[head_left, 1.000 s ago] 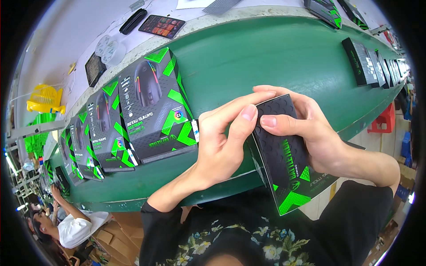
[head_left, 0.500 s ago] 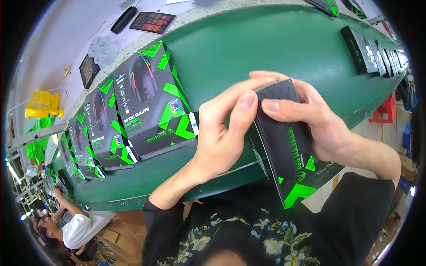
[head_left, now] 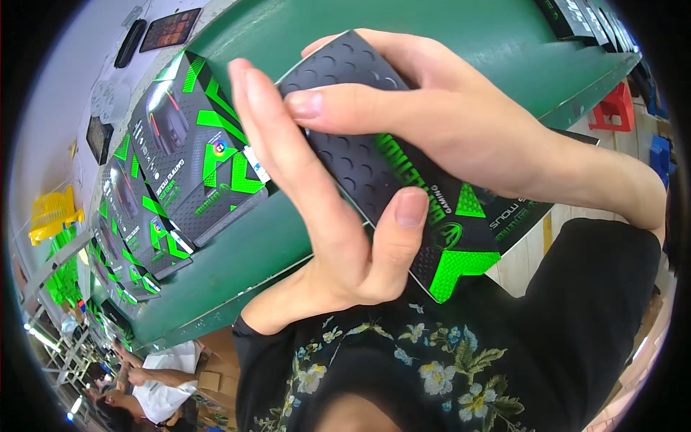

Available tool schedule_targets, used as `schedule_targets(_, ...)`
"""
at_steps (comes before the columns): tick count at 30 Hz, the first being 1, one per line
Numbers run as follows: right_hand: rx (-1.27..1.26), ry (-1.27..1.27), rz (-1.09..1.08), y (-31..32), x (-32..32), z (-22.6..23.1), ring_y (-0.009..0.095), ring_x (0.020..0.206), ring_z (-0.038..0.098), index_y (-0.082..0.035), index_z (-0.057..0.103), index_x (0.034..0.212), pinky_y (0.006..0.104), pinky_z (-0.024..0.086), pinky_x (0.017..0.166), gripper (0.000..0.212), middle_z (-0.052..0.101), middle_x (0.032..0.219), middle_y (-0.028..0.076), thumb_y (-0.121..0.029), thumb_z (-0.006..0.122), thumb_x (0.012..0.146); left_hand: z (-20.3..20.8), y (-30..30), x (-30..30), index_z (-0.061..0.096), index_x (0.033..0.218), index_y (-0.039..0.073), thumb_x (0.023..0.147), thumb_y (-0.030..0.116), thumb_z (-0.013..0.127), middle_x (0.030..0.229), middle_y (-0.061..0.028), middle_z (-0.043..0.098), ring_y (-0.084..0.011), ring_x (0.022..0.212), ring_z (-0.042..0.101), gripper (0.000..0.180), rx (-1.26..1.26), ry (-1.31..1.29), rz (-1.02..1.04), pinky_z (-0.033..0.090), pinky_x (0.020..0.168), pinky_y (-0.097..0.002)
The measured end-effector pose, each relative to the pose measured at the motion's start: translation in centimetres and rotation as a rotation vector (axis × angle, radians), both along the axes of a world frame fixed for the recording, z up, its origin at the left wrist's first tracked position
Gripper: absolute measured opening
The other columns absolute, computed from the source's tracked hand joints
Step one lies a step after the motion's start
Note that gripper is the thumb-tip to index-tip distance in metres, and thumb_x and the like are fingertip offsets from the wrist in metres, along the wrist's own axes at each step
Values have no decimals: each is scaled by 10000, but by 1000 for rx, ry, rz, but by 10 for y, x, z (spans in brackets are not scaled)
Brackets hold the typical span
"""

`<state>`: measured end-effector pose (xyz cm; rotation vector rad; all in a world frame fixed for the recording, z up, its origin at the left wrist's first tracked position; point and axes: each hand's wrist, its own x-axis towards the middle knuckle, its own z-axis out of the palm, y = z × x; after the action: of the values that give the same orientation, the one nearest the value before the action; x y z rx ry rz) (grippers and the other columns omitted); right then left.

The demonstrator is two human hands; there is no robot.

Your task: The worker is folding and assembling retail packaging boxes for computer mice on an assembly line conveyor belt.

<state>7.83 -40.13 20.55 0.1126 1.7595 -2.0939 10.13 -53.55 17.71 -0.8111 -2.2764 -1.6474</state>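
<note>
A black and green mouse box (head_left: 347, 162) is held up in front of me, tilted, with a narrow textured side facing up. My right hand (head_left: 457, 119) grips it, the thumb lying across that side and the fingers mostly hidden behind the far side. My left hand (head_left: 327, 237) has its fingers stretched straight along the box's left edge. Its thumb stands apart from them, over the lower part of the box; whether the thumb touches the surface I cannot tell.
Several similar boxes (head_left: 191, 155) lean in a row at left on the green table (head_left: 277, 29). More dark boxes (head_left: 576, 21) stand far right. A phone (head_left: 170, 30) lies beyond the edge, near a yellow plastic item (head_left: 56, 214). A red stool (head_left: 612, 106) and a seated person (head_left: 162, 385) are nearby.
The box has come up and left, turning its narrow textured side more toward view. My left fingers have straightened, with the thumb lower on the box. The right thumb still lies across it.
</note>
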Motion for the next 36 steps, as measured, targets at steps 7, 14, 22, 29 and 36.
schedule_targets(7, 1310, 551, 14, 30, 28, 76, 152, 961, 614, -11, 653, 1125, 299, 473, 860, 299, 667, 1038, 68, -247, 580, 958, -8, -27, -1, 39, 1538, -32, 956, 395, 423, 1592, -278, 55, -396, 1471, 108, 818, -262, 45, 15, 76, 1191, -470)
schedule_targets(14, 167, 820, -1314, 3, 81, -36, 343, 1178, 556, 38, 500, 1284, 410, 446, 1007, 584, 610, 1140, 238, -463, 405, 999, 6, 0, 21, 386, 1448, 52, 960, 548, 377, 1513, -368, 192, -482, 1450, 144, 696, -291, 284, 88, 59, 1161, -551)
schedule_targets(22, 36, 1092, -654, -17, 61, -72, 506, 1193, 533, 70, 542, 1261, 543, 401, 1042, 953, 453, 1326, 422, -716, 664, 736, -3, 5, 31, 434, 1352, 94, 860, 270, 638, 1478, -402, 146, -643, 1327, 250, 560, -138, 199, -120, 312, 1034, -671)
schedule_targets(29, 108, 734, -583, 20, 90, -41, 487, 1333, 394, 31, 527, 1292, 556, 328, 1095, 1019, 317, 1437, 413, -757, 695, 669, -56, 21, 21, 341, 1418, -79, 665, 680, 701, 1500, -397, 188, -552, 1399, 219, 1128, 1, 209, -180, 244, 1101, -626)
schedule_targets(36, 574, 867, -856, -15, 100, -52, 410, 1264, 482, 21, 343, 1439, 468, 464, 1018, 956, 381, 1419, 316, -619, 663, 806, -42, -8, 14, 319, 1430, -93, 617, 607, 708, 1532, -333, 214, -483, 1420, 244, 1141, -284, 145, -221, 180, 1148, -582)
